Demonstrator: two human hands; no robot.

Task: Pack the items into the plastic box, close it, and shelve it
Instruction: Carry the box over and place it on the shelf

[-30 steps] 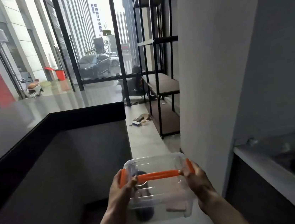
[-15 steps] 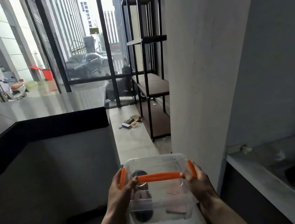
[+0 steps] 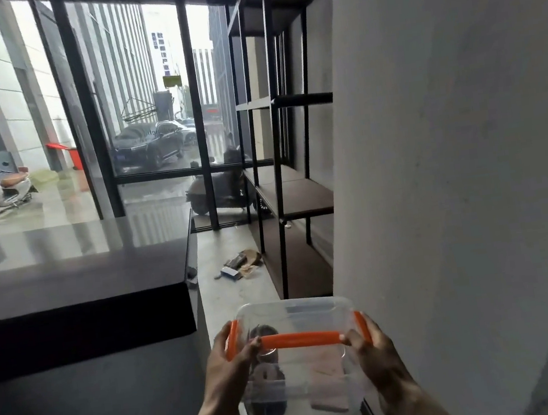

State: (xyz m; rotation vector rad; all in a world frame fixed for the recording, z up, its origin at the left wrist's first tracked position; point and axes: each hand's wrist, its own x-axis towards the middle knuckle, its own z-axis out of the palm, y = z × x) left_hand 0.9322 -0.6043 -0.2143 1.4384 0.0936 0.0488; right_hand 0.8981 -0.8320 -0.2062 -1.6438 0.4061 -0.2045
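The clear plastic box [image 3: 303, 369] (lid on, orange handle [image 3: 299, 339] across it) is carried low at 6 o'clock, clamped between the left hand [image 3: 228, 368] and right hand [image 3: 375, 353], fingers curled on its orange side latches. The black shelf [image 3: 295, 197] stands at 12 o'clock.

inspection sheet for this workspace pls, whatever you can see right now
surface: dark counter on the left, nothing seen on it
job's things: clear plastic box with lid on, orange handle across the top; dark and pinkish items inside, blurred
clutter: scraps on the floor by the shelving
grippers: left hand and right hand hold the box by its ends
cables: nothing seen
surroundings: black metal shelving unit ahead, grey wall at right, window, scooter outside
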